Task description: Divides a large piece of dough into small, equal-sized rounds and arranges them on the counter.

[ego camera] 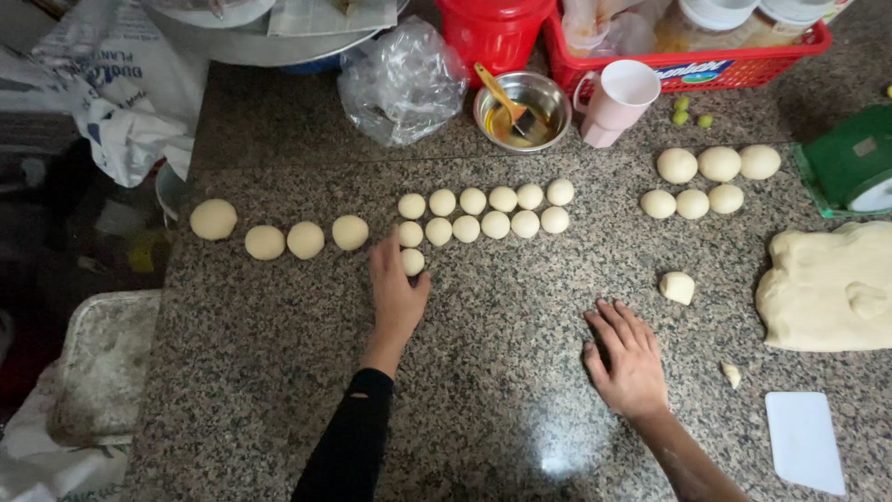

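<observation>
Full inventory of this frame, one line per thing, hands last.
small dough balls: thirteen, pale, two rows plus one by the left hand
medium dough balls: four, pale, row at left
larger dough balls: six, pale, two rows at right
dough piece: one, pale, beyond right hand
dough mass: one, pale, right edge
scraper: one, white, bottom right
steel bowl: one, oil and brush inside, top centre
cup: one, pink, beside bowl
basket: one, red, top right
plastic bag: one, clear, top centre
left hand: touching lone small ball
right hand: flat on counter
</observation>
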